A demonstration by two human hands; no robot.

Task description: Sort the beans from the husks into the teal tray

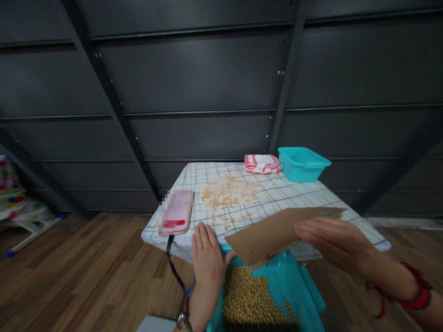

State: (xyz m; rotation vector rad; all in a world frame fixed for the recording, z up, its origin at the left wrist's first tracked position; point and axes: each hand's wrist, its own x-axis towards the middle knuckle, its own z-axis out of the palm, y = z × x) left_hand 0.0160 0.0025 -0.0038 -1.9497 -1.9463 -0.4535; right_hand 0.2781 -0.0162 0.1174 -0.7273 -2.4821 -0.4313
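Note:
My right hand (332, 240) grips the right end of a brown piece of cardboard (273, 230), which tilts over a teal plastic tub (304, 295). Small dark specks or torn bits show along the cardboard's lower edge. Inside the tub lie many round yellowish beans (249, 299) that look like soybeans. My left hand (209, 263) rests by the tub's left rim, fingers stretched flat toward the table edge and thumb at the rim. Just beyond, a pile of white grains mixed with yellow kernels (230, 190) spreads over the checked tablecloth (277, 203).
A pink phone case (180, 210) with a black strap (175, 265) lies at the table's left edge. At the back are a folded red-and-white striped cloth (262, 164) and a second teal tub (302, 168). A dark panelled wall (207, 83) stands behind the table.

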